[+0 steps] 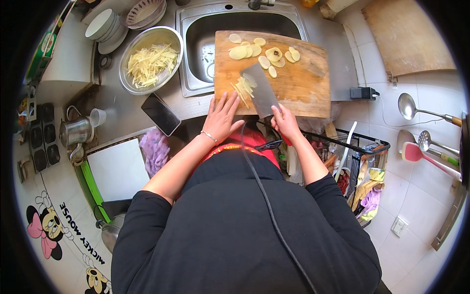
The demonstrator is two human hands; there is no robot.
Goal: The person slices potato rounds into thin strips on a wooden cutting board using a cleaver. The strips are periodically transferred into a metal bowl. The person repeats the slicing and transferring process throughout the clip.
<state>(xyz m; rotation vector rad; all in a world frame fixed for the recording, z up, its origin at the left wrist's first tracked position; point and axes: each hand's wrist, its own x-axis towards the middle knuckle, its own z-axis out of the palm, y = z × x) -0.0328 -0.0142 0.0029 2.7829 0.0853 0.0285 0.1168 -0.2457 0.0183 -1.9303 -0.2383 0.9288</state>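
My right hand [285, 123] grips the handle of a Chinese cleaver [261, 90], whose broad blade lies low over the wooden cutting board [304, 86]. Along the blade's left side is a small pile of potato shreds and thin slices [244, 87]. My left hand [224, 114] rests flat at the board's front left corner, fingers spread, just below the shreds; it appears to hold nothing. Farther back on the board lie several round potato slices [240, 52], one with a dark spot [274, 54].
The board spans part of a steel sink [200, 47]. Left of the sink stands a metal bowl [125, 70] of potato shreds. A phone [161, 114] lies at the counter's front edge, and stacked bowls [104, 25] stand behind. A wire rack [367, 149] stands at right below the counter.
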